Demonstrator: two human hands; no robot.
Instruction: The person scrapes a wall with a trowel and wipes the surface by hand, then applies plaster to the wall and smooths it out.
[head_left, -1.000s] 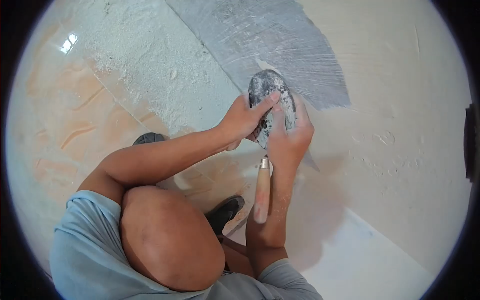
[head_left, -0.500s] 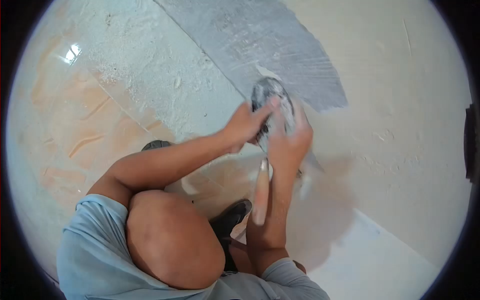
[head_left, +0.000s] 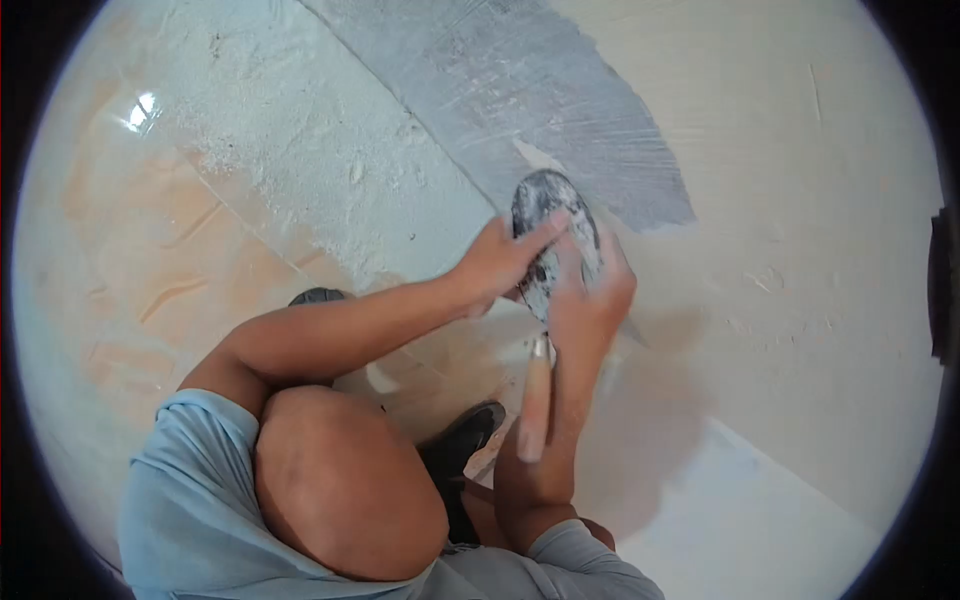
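A: Is any container seen, and is anything held in it?

B: No container is seen. The grey plaster is carried on the blade of the trowel [head_left: 553, 225], where it is smeared in a thin, patchy coat.

A: What is hidden or hard to make out?

B: The lower part of the blade is covered by both hands, so its full outline cannot be told. The right fingers are slightly blurred. A dark shoe [head_left: 462, 432] is partly hidden behind the knee [head_left: 345, 480], and the edge of another [head_left: 318, 296] is cut off by the left forearm.

A: How is the trowel described?

B: A rounded metal blade, grey and streaked with white, is pressed against the wall [head_left: 800, 200] just below the grey plastered patch [head_left: 560, 110], right of centre and far from the body. A pale wooden handle [head_left: 533, 400] is pointed back along the right forearm.

A: And the hands?

B: The left hand [head_left: 500, 265] is laid on the blade's left edge, fingers closed over it. The right hand [head_left: 590, 295] is wrapped about the blade's lower right side.
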